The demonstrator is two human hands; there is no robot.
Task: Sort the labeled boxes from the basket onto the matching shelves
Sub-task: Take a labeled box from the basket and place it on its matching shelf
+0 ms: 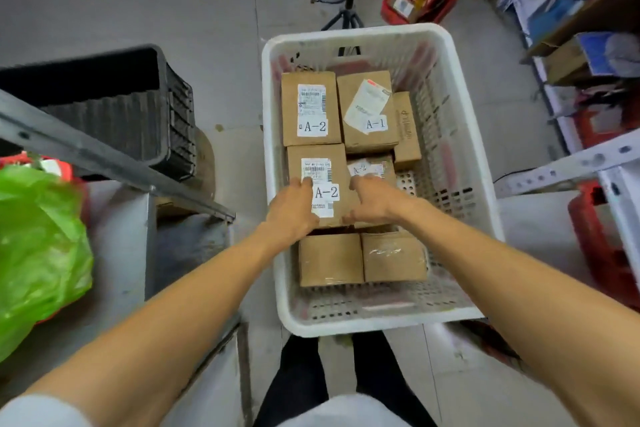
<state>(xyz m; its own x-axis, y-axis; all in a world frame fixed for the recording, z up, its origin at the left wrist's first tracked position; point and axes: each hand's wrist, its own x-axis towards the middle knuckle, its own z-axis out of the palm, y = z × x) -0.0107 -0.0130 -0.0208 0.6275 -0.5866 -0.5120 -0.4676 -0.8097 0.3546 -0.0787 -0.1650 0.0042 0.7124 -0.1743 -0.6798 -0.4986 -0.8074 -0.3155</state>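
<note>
Stockroom: metal shelves (568,170), labeled boxes (311,111)

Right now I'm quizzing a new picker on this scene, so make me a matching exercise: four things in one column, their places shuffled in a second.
Things
1. near A-2 box
2. A-1 box
3. green bag
4. black crate

Places
a. on the floor beside the far left corner of the basket
b. held between the left hand and the right hand
c. far row of the basket, beside the far A-2 box
d. left edge of the view

Pairs: 1-b, 2-c, 3-d, 4-a
</note>
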